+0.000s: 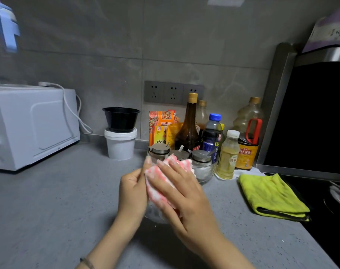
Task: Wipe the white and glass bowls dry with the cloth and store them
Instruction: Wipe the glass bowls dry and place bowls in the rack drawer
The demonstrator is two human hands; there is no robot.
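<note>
A clear glass bowl point(206, 172) is tilted up above the grey counter between my hands; its rim shows at the right and its base below. My left hand point(133, 191) grips the bowl's left edge. My right hand point(181, 197) presses a pink and white checked cloth point(159, 188) flat against the bowl. Most of the bowl is hidden by the cloth and my hands. I see no white bowl.
Behind the bowl stand lidded spice jars point(159, 151), sauce and oil bottles point(188, 125) and snack packets. A black bowl point(121, 118) sits on a white tub point(120, 144). A white microwave point(32, 125) is at the left, a folded yellow-green cloth point(272, 197) and a black hob at the right.
</note>
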